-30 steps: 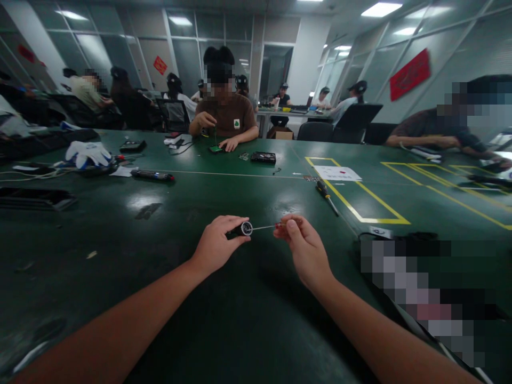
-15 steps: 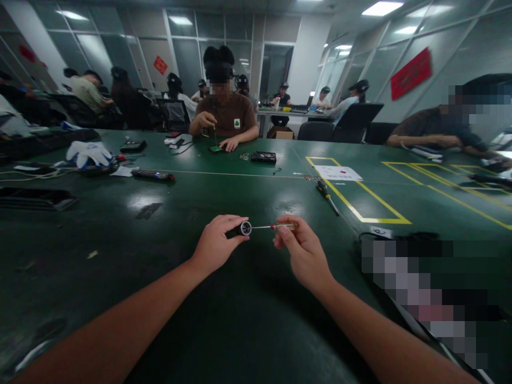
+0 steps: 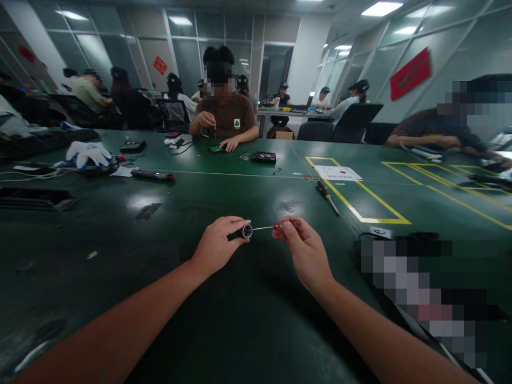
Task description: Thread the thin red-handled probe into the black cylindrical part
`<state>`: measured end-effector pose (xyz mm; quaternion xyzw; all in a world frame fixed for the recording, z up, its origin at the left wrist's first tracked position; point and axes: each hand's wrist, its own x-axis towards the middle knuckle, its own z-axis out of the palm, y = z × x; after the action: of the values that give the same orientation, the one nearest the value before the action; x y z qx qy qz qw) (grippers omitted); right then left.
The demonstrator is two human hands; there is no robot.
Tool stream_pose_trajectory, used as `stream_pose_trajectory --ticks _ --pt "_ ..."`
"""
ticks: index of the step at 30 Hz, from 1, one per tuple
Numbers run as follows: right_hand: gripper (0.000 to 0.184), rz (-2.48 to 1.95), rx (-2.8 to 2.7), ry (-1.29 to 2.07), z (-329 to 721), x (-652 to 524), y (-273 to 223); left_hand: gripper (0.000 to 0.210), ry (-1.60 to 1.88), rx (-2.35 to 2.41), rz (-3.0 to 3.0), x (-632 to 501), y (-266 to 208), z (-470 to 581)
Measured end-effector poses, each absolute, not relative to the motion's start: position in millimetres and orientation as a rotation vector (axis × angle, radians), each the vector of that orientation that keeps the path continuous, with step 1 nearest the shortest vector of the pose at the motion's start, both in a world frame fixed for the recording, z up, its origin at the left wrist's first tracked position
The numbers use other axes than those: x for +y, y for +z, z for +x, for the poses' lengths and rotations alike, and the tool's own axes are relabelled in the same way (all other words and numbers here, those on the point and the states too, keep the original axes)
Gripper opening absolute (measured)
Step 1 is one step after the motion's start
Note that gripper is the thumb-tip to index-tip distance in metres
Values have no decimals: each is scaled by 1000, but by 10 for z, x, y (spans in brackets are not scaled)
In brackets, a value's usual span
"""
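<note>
Between thumb and fingers, my left hand point(image 3: 216, 242) grips a short black cylinder point(image 3: 247, 231) with a silver ring round its open end, which faces me and slightly right. My right hand point(image 3: 304, 245) is closed on the handle of a small screwdriver point(image 3: 262, 228) with a red collar and a thin metal shaft. The shaft points left, and its tip is at the cylinder's open end; whether it touches anything inside is too small to tell. Both hands are above the green table point(image 3: 240, 325). My fingers cover most of the cylinder's body and much of the handle.
A yellow-and-black screwdriver point(image 3: 328, 197) lies beyond my right hand, near a paper sheet point(image 3: 338, 173) and yellow tape. Further off are a black box point(image 3: 263, 157), a dark pen-like tool point(image 3: 153, 175) and white gloves point(image 3: 88, 154). Across the table a person point(image 3: 224, 114) works on a green board.
My right hand has turned the screwdriver's handle slightly and shifted a little to the right. The cylinder in my left hand has moved slightly down and right.
</note>
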<state>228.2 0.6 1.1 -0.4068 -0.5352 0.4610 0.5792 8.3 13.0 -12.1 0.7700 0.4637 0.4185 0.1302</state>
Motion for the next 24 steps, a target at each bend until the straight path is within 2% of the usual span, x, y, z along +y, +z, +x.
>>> stream_pose_trajectory --ticks 4,9,16,24 --pt "24 -938 -1164 1137 2262 23 14 43 1241 1325 2219 163 -137 68" --pt "27 -848 -810 1580 2316 116 89 40 1302 1344 2220 189 -107 33" --pt "26 -817 -1019 1252 2284 63 68 42 1286 1386 2205 175 -95 18" --pt "23 -910 -1264 1079 2283 17 26 42 1268 1386 2222 151 -77 37"
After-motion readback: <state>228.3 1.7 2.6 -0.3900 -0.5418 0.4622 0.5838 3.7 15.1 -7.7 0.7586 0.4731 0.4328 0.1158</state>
